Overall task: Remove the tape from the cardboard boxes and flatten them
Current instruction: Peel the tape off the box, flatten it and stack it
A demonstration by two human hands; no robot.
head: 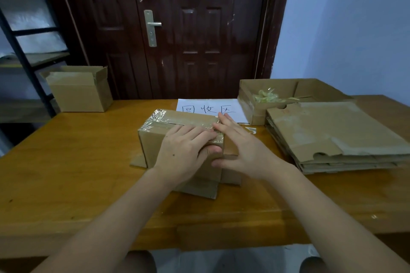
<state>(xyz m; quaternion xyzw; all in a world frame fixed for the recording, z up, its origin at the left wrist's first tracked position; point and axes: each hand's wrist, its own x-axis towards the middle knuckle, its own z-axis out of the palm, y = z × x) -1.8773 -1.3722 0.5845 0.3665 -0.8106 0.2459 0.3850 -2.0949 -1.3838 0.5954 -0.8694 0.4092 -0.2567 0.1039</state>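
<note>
At ten o'clock an open carton (79, 91) sits on the bench (66, 150); at centre the taped box (177, 137) stands under both hands. The left hand (184, 150) curls over its near-right corner, gripping it, the right hand (241, 150) spread, fingertips on the tape (162, 117). At twelve a sheet (208, 108) reads "回收区"; at two, a tray (277, 97) of tape scraps and flattened boxes (337, 137)
</note>
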